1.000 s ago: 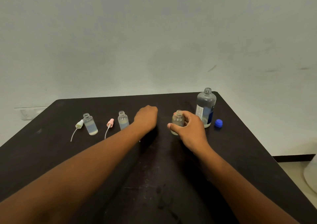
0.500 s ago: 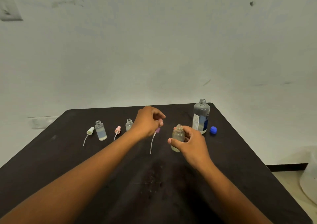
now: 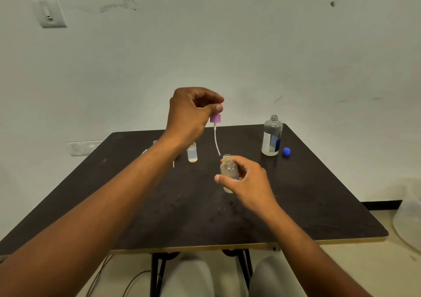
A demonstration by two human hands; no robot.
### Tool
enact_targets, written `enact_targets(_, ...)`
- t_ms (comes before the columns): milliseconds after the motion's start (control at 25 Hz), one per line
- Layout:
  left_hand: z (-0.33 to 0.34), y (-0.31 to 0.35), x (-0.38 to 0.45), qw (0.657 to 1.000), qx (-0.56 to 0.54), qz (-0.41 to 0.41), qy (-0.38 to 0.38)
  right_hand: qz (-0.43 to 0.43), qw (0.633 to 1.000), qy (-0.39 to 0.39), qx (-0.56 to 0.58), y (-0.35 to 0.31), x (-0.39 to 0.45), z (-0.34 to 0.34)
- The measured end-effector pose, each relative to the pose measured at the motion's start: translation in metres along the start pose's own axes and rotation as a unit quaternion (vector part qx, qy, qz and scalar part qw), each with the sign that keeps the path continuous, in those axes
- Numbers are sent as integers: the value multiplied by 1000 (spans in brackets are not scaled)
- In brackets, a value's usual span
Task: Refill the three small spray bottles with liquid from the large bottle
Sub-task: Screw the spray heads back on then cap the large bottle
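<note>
My right hand (image 3: pixel 249 181) grips a small clear bottle (image 3: pixel 228 170), open at the neck, just above the dark table (image 3: pixel 205 205). My left hand (image 3: pixel 191 112) pinches a purple spray cap (image 3: pixel 215 117) in the air, and its white tube (image 3: pixel 216 142) hangs down toward that bottle's neck. A second small bottle (image 3: pixel 192 153) stands open behind my left forearm. The third small bottle (image 3: pixel 155 142) is mostly hidden by that arm. The large bottle (image 3: pixel 271 136) stands uncapped at the back right, its blue cap (image 3: pixel 286 152) lying beside it.
A white tube end (image 3: pixel 173 163) of another spray cap pokes out from under my left forearm. The table's front edge is close to my knees. A pale plastic container (image 3: pixel 410 217) sits on the floor at the right.
My left hand has picked up the purple spray cap from the table and raised it high. My right hand has kept hold of the small bottle, drawing it nearer.
</note>
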State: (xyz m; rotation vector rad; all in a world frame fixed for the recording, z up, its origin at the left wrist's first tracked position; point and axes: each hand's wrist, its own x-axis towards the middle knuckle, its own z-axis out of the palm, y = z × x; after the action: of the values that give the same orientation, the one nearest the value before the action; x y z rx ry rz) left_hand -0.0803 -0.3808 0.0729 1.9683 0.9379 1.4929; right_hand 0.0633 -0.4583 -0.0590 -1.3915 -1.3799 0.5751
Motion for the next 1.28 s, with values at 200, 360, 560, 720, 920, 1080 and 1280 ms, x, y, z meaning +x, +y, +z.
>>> enact_targets(200,-1,11,-9,1000,2,17,7,-9,1000,-8,-4,-10,-8,4)
enact_targets(360,4,9,-22,1000,-2,1,1,-21,1000,-10,7,-16,-11,4)
enact_targets(560,16,-1,-51,999,-24,-16,-21,-43,999,12,15,-19,-9,2)
enact_targets(720,21,-9,-64,999,-37,-19,-11,-50,998,19,21,-19,-6,1)
enact_targets(920,23,-12,-75,998,-63,-27,6,-53,998,9,35,-16,-8,3)
enact_targets(1080,18,-16,-76,997,-66,-50,-11,-43,998,5,48,-16,-8,4)
enact_targets(1280,14,-17,-74,996,-28,-70,-39,-43,998,18,48,-18,-7,5)
